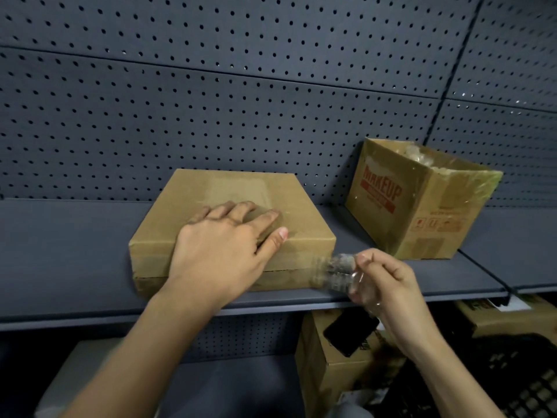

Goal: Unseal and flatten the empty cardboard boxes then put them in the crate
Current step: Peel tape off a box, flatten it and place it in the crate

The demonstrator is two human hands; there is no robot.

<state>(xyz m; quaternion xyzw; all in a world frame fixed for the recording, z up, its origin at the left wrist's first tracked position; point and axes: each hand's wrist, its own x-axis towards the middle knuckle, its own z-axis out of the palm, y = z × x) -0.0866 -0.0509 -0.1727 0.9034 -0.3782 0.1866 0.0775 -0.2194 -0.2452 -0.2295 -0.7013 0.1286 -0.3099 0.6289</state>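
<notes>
A flat brown cardboard box (229, 188) lies on the dark shelf (75, 251). My left hand (223, 248) presses flat on its top near the front edge, fingers spread. At the box's front right corner, my right hand (388, 285) pinches a strip of clear tape (334, 271) that stretches from the box's front face to my fingers. A second box printed "MAKEUP" (419, 200) stands tilted on the shelf to the right, with crumpled clear tape on its upper side. A black crate (518, 375) shows at the bottom right.
Grey pegboard (241, 101) backs the shelf. Below the shelf edge stand another brown box (328, 369) with a black phone (349, 333) lying on it, and a further carton (512, 315) at the right above the crate.
</notes>
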